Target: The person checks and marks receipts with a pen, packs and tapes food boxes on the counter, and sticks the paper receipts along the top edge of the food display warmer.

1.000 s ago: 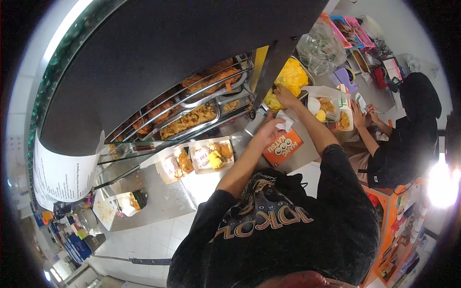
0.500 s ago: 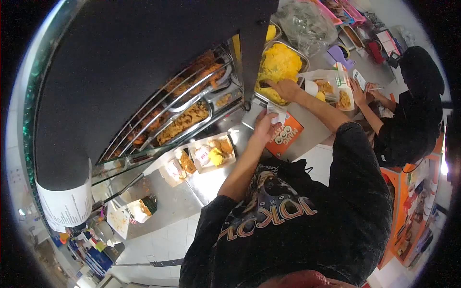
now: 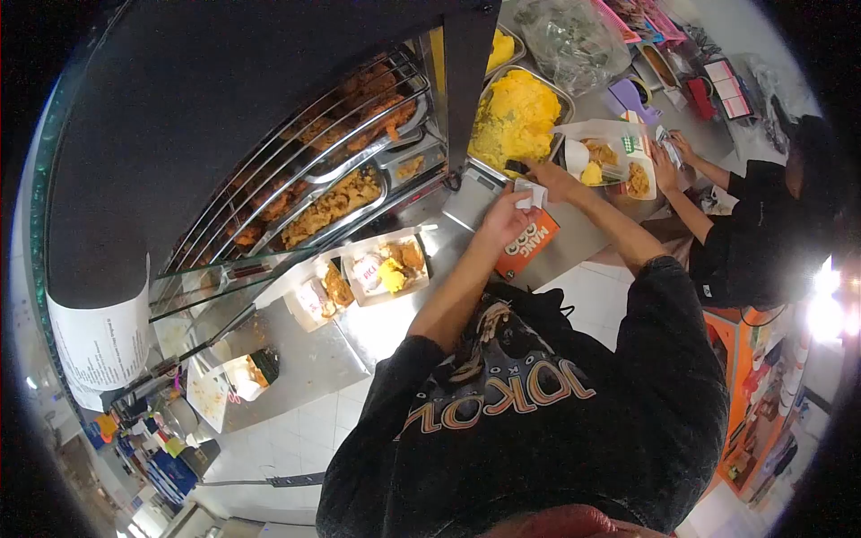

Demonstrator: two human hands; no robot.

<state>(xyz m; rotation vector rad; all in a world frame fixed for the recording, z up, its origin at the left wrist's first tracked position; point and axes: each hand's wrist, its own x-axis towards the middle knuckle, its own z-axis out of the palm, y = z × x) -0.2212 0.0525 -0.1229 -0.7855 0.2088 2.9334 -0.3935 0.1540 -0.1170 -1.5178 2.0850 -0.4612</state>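
My left hand (image 3: 504, 217) is closed on a small folded white paper (image 3: 532, 194) above an orange printed box (image 3: 527, 244). Just to its right, my right hand (image 3: 553, 182) grips a small dark object (image 3: 516, 167), perhaps a handle; the rest of it cannot be made out. This hand is at the near edge of a metal tray of yellow food (image 3: 517, 117). Beside it stands an open box (image 3: 599, 163) with fried food, a white mound and a yellow portion. A grey metal device (image 3: 474, 195) lies left of my hands.
A display case holds racks of fried food (image 3: 334, 204). Two filled open boxes (image 3: 387, 271) are on the metal counter (image 3: 309, 372). On the right, a co-worker in black (image 3: 749, 233) has both hands near another food box. A plastic bag (image 3: 574, 45) lies at the back.
My right hand has drawn back from the yellow food to the tray's near edge, close to my left hand. The co-worker's hands have shifted slightly. The view has also moved.
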